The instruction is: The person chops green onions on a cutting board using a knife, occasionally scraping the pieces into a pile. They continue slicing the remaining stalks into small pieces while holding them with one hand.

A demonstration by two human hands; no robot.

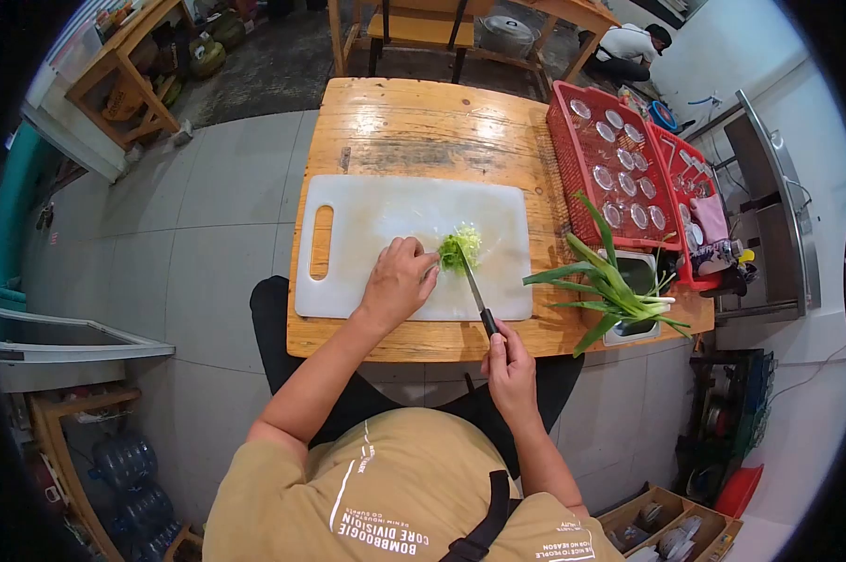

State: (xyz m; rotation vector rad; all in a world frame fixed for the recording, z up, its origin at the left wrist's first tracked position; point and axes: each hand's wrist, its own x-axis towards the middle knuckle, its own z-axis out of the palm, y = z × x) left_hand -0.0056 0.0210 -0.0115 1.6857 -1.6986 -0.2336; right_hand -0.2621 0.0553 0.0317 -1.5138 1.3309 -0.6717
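Observation:
My right hand (510, 363) is closed around the black handle of a knife (480, 300), whose blade points up and away over the white cutting board (395, 206). At the blade's tip lies a small pile of chopped green and pale scallion (462, 245). My left hand (401, 278) rests on the board just left of the pile, with its fingers curled and the fingertips at the green pieces. Whether a piece is held under those fingertips is too small to tell.
Whole scallions (615, 286) lie across a metal container (634, 272) at the table's right edge. Behind them stand red baskets (573, 155) with glasses. The wooden table (423, 112) extends beyond the board. A person (629, 47) crouches at the far right.

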